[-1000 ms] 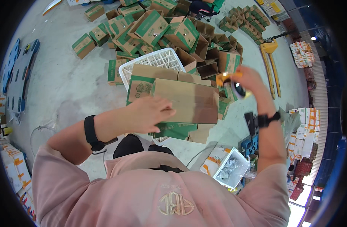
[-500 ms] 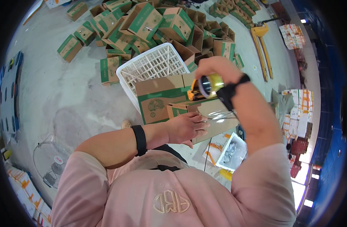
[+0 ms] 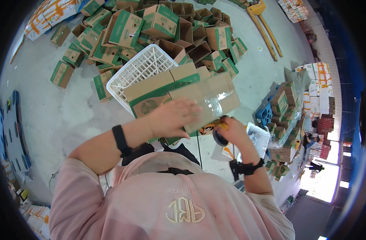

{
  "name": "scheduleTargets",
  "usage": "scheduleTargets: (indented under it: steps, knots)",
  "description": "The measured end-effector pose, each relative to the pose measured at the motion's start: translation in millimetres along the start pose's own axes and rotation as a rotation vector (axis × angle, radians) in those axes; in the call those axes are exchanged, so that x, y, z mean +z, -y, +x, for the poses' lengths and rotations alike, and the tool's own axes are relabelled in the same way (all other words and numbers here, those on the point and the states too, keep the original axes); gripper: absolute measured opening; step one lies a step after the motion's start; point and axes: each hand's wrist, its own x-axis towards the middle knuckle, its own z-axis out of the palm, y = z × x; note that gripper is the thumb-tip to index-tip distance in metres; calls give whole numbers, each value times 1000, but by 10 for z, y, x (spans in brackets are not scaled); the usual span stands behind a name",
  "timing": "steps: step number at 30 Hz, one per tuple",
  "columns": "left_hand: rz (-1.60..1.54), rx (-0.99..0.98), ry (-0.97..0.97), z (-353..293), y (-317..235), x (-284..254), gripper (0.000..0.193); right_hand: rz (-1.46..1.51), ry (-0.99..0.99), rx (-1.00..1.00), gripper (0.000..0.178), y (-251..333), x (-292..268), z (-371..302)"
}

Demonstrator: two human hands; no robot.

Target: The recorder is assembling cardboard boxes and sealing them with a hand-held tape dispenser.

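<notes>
A brown cardboard box (image 3: pixel 191 94) lies in front of me, its closed face up, with a shiny strip of clear tape (image 3: pixel 215 105) across it. My left hand (image 3: pixel 176 117), a little blurred, is at the box's left end with its fingers stretched out and holds nothing. My right hand (image 3: pixel 234 130) grips a yellow and black tape dispenser (image 3: pixel 219 138) by the box's near right edge. Beyond the box, another green-banded carton (image 3: pixel 149 90) leans over a white plastic crate (image 3: pixel 118 82). The box hides part of that carton.
A big heap of green and brown cartons (image 3: pixel 163 22) spreads beyond the crate. To the right are a white foam box (image 3: pixel 259 138), stacked cartons (image 3: pixel 285 100) and a blue pallet (image 3: pixel 265 115). A yellow pallet jack (image 3: pixel 266 30) stands far right; blue pallets (image 3: pixel 16 132) lie left.
My right hand has swung down with the tape dispenser, from above the box to its near edge. Clear tape now lies across the box. My left hand has shifted left, its fingers straighter.
</notes>
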Motion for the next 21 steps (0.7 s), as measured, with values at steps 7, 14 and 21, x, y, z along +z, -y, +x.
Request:
scheduleTargets:
  steps: [7, 14, 21]
  knots:
    - [-97, -488, 42, 27, 403, -6, 53, -81, 292, -150, 45, -850, -364, 95]
    - [53, -706, -306, 364, -217, 503, 38, 415, 539, -106, 39, -2020, -662, 383]
    - [-6, -419, -113, 1281, -318, 703, 36, 1052, 785, 55, 41, -2708, -1084, 448]
